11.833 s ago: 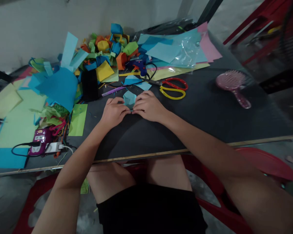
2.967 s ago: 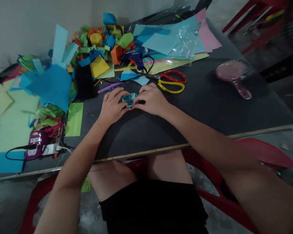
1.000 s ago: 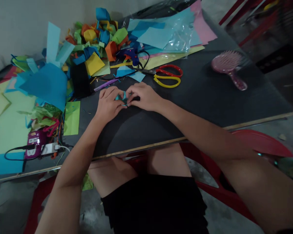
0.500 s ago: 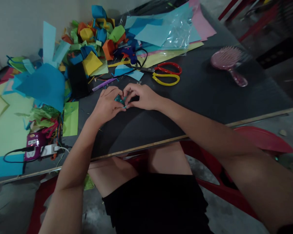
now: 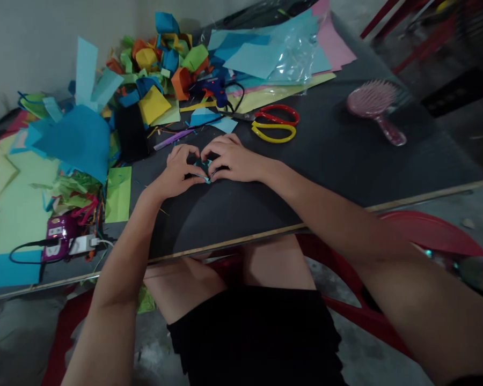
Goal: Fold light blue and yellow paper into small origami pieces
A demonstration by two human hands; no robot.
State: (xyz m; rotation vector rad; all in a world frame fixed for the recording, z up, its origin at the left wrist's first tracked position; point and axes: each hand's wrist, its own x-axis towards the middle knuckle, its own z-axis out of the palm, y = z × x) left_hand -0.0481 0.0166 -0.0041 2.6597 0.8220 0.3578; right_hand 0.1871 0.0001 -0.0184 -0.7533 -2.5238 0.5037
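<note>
Between my two hands is a small piece of blue-green paper (image 5: 203, 164), just above or on the dark tabletop, mostly covered by fingers. My left hand (image 5: 180, 172) pinches its left side, thumb and fingers curled. On the other side my right hand (image 5: 234, 160) grips it with bent fingers, the fingertips of both hands almost meeting. Just beyond the hands lie a purple pen-like tool (image 5: 173, 139) and scissors (image 5: 274, 123) with one red and one yellow handle. Light blue paper scraps (image 5: 225, 125) rest beside the scissor blades.
A heap of folded coloured paper (image 5: 156, 64) and a blue glue gun (image 5: 213, 88) are at the back. Paper sheets in plastic (image 5: 261, 56) lie behind. A pink hairbrush (image 5: 376, 107) is at the right. A purple power socket (image 5: 58, 236) with cables sits at the left.
My right hand's fingers have closed in further over the paper, hiding more of it. My left hand has shifted slightly, still pinching. The view has moved a little.
</note>
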